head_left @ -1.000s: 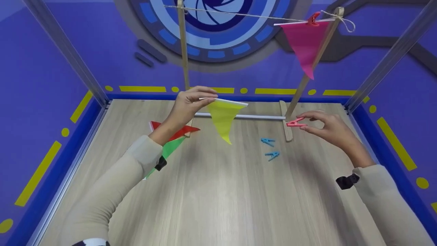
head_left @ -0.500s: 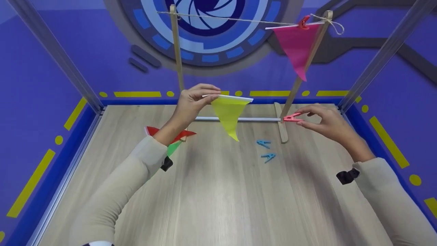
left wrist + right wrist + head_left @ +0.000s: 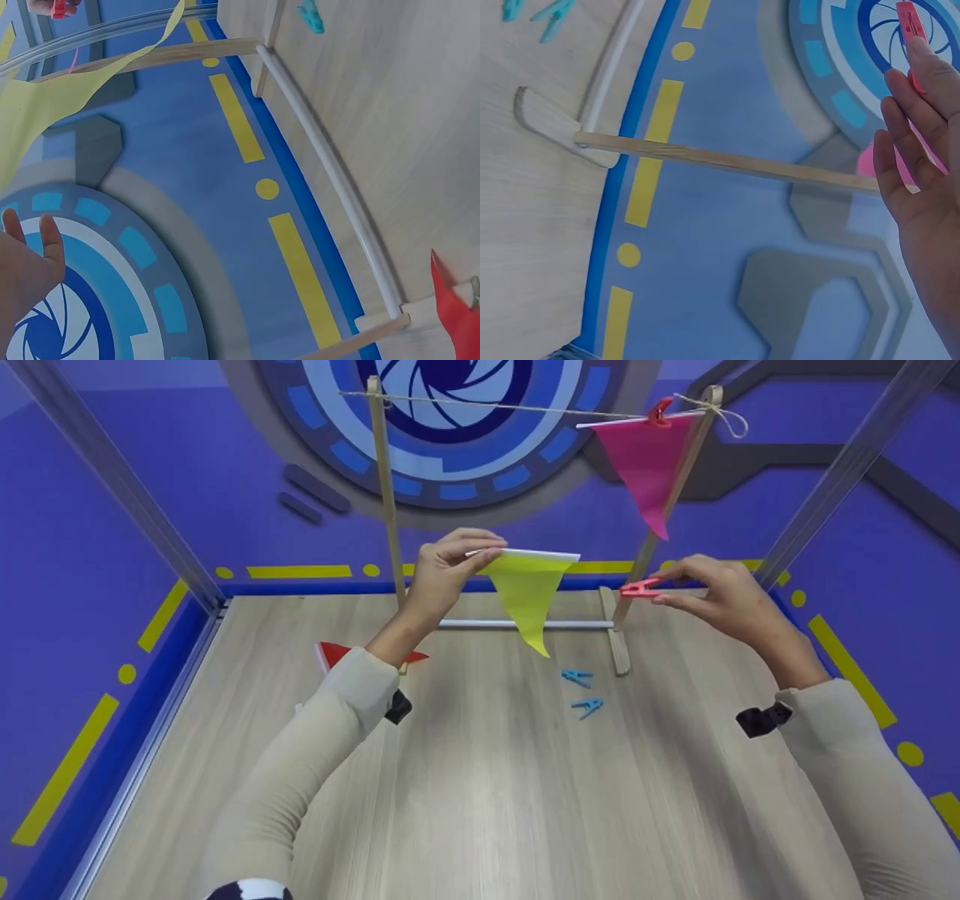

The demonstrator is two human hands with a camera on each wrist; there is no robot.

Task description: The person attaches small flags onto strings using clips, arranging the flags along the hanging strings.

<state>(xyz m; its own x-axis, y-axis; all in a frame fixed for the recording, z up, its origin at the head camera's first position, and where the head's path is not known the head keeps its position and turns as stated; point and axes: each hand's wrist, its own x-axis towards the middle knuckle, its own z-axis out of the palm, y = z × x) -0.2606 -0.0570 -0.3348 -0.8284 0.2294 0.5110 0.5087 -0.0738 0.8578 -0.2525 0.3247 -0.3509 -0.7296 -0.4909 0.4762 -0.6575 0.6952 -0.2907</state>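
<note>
My left hand [image 3: 457,570] pinches the left end of a white-edged yellow pennant [image 3: 529,589], which hangs point-down in front of the wooden stand. In my right hand [image 3: 720,592], thumb and fingers grip a pinkish-red clothespin [image 3: 640,589] close to the stand's right post [image 3: 679,484]. A string [image 3: 517,407] runs between the tops of the two posts. From its right end hangs a pink pennant [image 3: 637,465], clipped by a red clothespin [image 3: 659,414]. The right wrist view shows the held clothespin [image 3: 910,22] between thumb and fingers.
Two blue clothespins [image 3: 576,677] lie on the table [image 3: 487,780] right of the middle. A red pennant [image 3: 330,654] lies at the left, partly behind my left forearm. A white rod [image 3: 577,624] joins the feet of the stand. Blue printed walls [image 3: 75,540] enclose the table.
Both hands have risen, the left also moving right with the yellow pennant. The right has lifted the pinkish-red clothespin. The green pennant is now covered by my left arm; the view has shifted slightly.
</note>
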